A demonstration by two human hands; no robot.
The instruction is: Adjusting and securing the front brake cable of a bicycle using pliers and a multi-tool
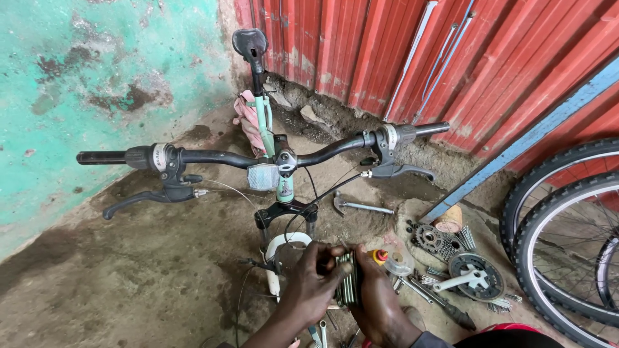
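Note:
A mint-green bicycle [284, 187] faces me, its black handlebar [213, 156] spanning the view, with brake levers at both ends and a white reflector at the stem. Low in the view, both hands close around the knobby front tyre [347, 278] beside the white mudguard [278, 248]. My left hand [313, 278] grips the tyre from the left, fingers curled over the tread. From the right, my right hand [379, 303] clasps the same tyre. The wheel below the hands is hidden.
Parts lie on the dirt floor at right: a cassette [431, 240], a crankset [476, 276], loose spokes, a hammer [358, 205] and a small bottle [380, 256]. Two bicycle wheels [567, 238] lean at far right. Behind stand a red corrugated wall [387, 58] and a teal wall [97, 77].

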